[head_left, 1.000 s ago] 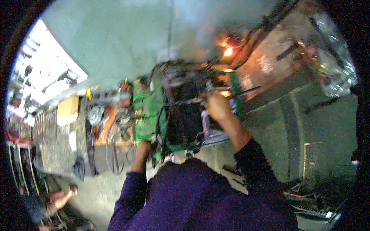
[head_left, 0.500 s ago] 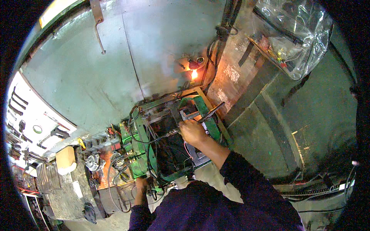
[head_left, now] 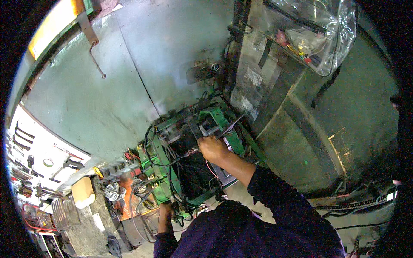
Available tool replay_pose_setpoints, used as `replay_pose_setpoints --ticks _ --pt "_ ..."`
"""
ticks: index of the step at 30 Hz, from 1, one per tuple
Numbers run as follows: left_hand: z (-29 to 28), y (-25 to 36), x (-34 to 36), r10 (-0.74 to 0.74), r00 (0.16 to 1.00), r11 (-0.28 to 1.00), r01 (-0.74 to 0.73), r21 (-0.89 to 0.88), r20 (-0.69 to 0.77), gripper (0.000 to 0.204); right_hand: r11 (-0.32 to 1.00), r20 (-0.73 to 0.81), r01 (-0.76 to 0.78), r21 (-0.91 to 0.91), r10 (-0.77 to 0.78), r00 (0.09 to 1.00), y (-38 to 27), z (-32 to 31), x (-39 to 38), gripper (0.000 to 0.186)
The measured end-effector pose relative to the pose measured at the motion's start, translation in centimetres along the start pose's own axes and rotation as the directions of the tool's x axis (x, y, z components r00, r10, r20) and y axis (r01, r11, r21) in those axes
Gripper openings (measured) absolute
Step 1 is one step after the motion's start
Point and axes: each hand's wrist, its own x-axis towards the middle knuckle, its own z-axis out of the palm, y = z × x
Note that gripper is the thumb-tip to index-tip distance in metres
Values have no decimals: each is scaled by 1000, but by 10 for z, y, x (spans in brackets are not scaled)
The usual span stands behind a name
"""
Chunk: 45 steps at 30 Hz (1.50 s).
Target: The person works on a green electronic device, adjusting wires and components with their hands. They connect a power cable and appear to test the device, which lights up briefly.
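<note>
A green machine frame [head_left: 162,182] with a dark, open middle stands in front of me. My right hand [head_left: 213,149] is closed in a fist over its right part; what lies inside the fist is hidden. A dark bar [head_left: 234,124] slants up and right from beside that fist, and I cannot tell whether the hand grips it. Just left of the knuckles a black cable [head_left: 165,165] crosses the opening. My left hand [head_left: 165,211] is low at the frame's near left corner, its fingers hidden against the machine.
Grey metal panels [head_left: 86,103] rise behind the machine. A clear plastic cover [head_left: 340,43] hangs at upper right. On the left, a workbench [head_left: 84,228] carries a beige block [head_left: 82,191]; an alternator-like part [head_left: 114,191] sits beside it. Tools hang on a white board [head_left: 47,150].
The bright orange glow behind the machine has gone out. My view has shifted slightly, while both hands keep nearly the same places on the machine.
</note>
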Motion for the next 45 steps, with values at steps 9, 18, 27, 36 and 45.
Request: replay_pose_setpoints --ticks 9,18,27,36,45 --pt "1 -14 -1 -339 929 651 345 -675 148 22 999 19 38 -18 -38 999 3 11 1 18" --pt "-15 -15 17 -331 929 744 364 -561 164 32 984 -7 113 -142 -115 993 6 23 4 19" --pt "-25 -18 18 -432 800 463 593 -659 416 34 1000 -210 -16 -1 15 978 6 28 4 7" --pt "-36 -5 21 -388 882 712 471 -521 269 34 999 -309 29 37 -16 951 7 35 6 11" --pt "-35 -8 23 -383 885 751 465 -470 264 33 995 -197 -53 82 68 978 3 27 5 12"
